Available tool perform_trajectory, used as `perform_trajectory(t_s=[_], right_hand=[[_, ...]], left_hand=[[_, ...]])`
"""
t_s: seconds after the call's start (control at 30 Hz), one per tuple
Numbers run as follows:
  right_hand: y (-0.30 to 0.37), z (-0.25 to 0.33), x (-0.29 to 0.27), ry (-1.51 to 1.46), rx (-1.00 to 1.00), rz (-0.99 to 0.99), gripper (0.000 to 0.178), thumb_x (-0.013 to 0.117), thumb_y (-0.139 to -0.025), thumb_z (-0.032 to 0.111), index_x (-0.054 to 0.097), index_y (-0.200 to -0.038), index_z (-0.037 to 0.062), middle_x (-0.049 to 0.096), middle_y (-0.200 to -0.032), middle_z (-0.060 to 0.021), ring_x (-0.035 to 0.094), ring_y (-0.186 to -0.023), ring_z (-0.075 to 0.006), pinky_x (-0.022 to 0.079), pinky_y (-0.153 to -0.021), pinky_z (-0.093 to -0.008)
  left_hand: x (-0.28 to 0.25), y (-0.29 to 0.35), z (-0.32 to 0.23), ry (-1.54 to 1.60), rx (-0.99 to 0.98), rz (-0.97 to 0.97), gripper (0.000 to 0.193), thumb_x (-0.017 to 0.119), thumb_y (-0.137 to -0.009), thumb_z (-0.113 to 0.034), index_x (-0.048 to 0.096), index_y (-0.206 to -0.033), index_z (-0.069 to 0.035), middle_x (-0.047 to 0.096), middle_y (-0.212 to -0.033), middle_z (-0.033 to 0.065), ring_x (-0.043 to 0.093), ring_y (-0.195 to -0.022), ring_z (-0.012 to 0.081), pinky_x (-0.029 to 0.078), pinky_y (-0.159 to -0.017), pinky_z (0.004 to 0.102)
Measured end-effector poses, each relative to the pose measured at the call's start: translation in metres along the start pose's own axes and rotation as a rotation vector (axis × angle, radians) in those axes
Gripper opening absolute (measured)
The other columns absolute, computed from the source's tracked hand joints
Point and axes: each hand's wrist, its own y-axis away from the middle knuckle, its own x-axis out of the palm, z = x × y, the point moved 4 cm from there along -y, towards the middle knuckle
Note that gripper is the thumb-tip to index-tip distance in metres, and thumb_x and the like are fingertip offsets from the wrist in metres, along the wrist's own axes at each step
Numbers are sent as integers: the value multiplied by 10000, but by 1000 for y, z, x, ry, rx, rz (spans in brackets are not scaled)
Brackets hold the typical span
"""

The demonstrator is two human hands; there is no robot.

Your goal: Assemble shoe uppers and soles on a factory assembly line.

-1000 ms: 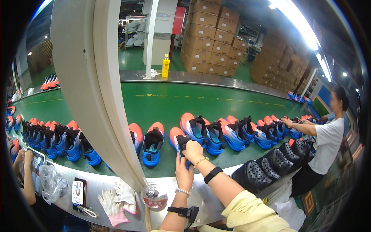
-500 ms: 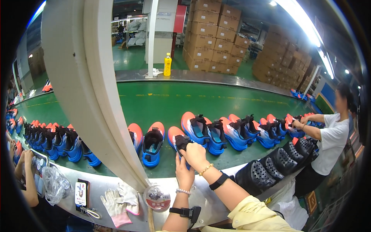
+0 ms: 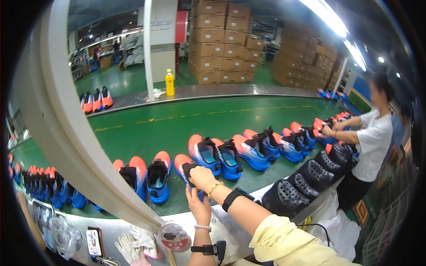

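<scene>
One orange-and-blue sneaker (image 3: pixel 180 162) with a black collar is between my hands on the green conveyor belt, toe pointing away from me. My right hand (image 3: pixel 203 178) is closed on the black collar and tongue area from above, its fingertips partly hidden. Lower down, my left hand (image 3: pixel 198 206) holds the heel and side of the same shoe, its fingers partly covered by the right hand. Just to the left stands another sneaker (image 3: pixel 158 177) with its opening upward. A further sneaker (image 3: pixel 205 153) sits right beyond the one I hold.
A white post (image 3: pixel 95 128) rises at the left. Black perforated clogs (image 3: pixel 287 195) line the near right edge. A round lidded tub (image 3: pixel 173 235), gloves (image 3: pixel 135 244) and a plastic bag (image 3: pixel 66 235) lie on the metal ledge. At the right a co-worker (image 3: pixel 372 133) handles shoes.
My view has swung and tilted, so the scene sits differently in the picture. Both hands stay on the same sneaker, with little visible change in their hold.
</scene>
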Motion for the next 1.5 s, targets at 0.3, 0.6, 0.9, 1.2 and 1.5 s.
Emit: perform_trajectory(t_s=[0.3, 0.6, 0.9, 1.2, 1.5], right_hand=[[208, -17, -146, -903, 23, -446, 456, 456, -976, 68, 445, -1432, 80, 704, -1079, -217, 722, -879, -307, 543, -734, -380], [374, -139, -241, -167, 662, -707, 400, 661, -893, 316, 619, -1169, 30, 657, -941, -153, 653, -887, -309, 516, -757, -402], [373, -174, -181, -18, 695, -328, 611, 656, -824, 590, 600, -958, -3, 682, -740, -172, 691, -696, -341, 550, -647, -437], [358, -180, -183, 92, 654, -196, 737, 690, -737, 680, 623, -886, -39, 680, -689, -168, 703, -672, -318, 550, -627, -408], [373, -174, -205, 98, 704, -433, 700, 737, -716, 630, 667, -905, -40, 672, -705, -220, 679, -681, -382, 529, -644, -457]], left_hand=[[-10, -2, -28, -103, 179, -461, 501, 504, -849, 89, 472, -1341, 1, 344, -1511, 226, 361, -1392, 413, 326, -1114, 489], [115, -56, -35, 26, 267, 49, 631, 748, -762, -81, 482, -1334, -75, 358, -1467, 242, 380, -1352, 410, 327, -1118, 444], [139, -54, -4, -213, 222, 183, 401, 862, -677, -226, 595, -902, -29, 559, -1127, 199, 566, -1047, 429, 464, -917, 479], [83, 16, -34, -293, 95, 295, 462, 845, -698, -265, 619, -1057, -83, 488, -1366, 235, 539, -1187, 437, 456, -990, 465], [70, 28, -25, 105, 53, 252, 938, 814, -688, -112, 321, -1486, -116, 468, -1408, 209, 490, -1281, 393, 400, -1073, 444]])
